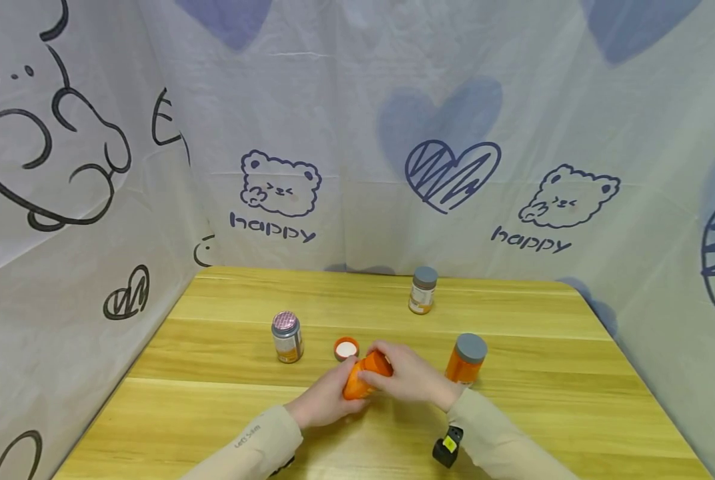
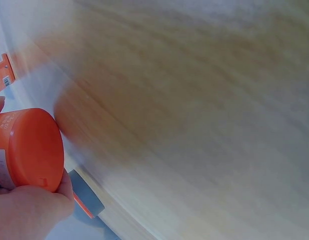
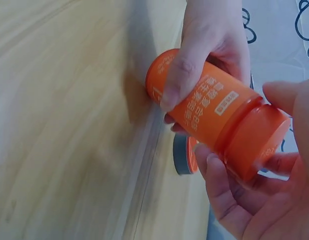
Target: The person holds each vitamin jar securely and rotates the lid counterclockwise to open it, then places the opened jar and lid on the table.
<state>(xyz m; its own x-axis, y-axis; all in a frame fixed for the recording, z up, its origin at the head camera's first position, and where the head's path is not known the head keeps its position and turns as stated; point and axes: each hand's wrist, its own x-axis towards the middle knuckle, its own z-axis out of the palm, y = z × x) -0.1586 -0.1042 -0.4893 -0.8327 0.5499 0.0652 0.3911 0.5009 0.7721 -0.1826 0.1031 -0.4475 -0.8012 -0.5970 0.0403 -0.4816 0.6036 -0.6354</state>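
An orange bottle (image 3: 207,102) with white lettering is tilted over the table between both hands. My left hand (image 1: 327,399) grips its body, thumb across the printed side in the right wrist view. Around the orange cap (image 3: 258,142) at its other end, my right hand (image 1: 414,375) holds with thumb on one side and fingers on the other. The bottle's round base (image 2: 38,150) faces the left wrist camera. Just behind the hands lies a loose grey cap (image 3: 180,154), its orange-rimmed, white-lined inside facing up in the head view.
Left of the loose cap stands an uncapped bottle (image 1: 288,339) with a pink gridded seal on its mouth. A grey-capped orange bottle (image 1: 466,360) stands beside the right forearm. Another grey-capped bottle (image 1: 422,291) is near the table's back edge, before a printed cloth (image 1: 357,220).
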